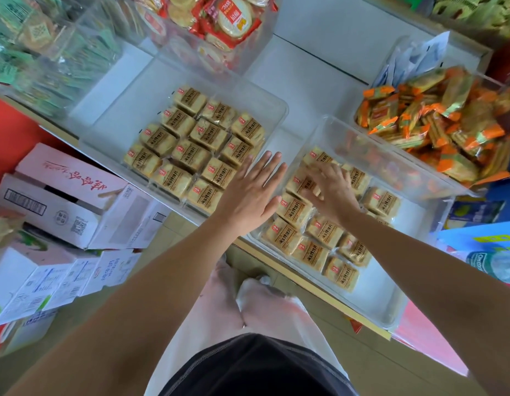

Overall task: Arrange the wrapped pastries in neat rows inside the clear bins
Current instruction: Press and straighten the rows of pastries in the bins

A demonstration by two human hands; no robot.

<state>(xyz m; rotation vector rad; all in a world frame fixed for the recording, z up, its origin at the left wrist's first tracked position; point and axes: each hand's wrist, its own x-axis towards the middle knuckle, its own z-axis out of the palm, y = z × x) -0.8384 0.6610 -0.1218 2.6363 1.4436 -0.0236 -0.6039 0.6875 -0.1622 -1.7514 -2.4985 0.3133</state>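
Your left hand (249, 192) is spread flat, fingers straight and together, hovering over the gap between the two clear bins. The left bin (119, 110) holds wrapped pastries (190, 150) in tidy rows. Your right hand (331, 190) reaches into the right bin (373, 295), fingers bent down over the far pastries (313, 238) there; it is blurred, so you cannot tell whether it grips one. Cardboard boxes (76, 195) sit near left.

A white table (305, 81) with a yellow front edge — evenly lit. Cardboard boxes (62, 195) sit stacked on the tan floor (173, 232).
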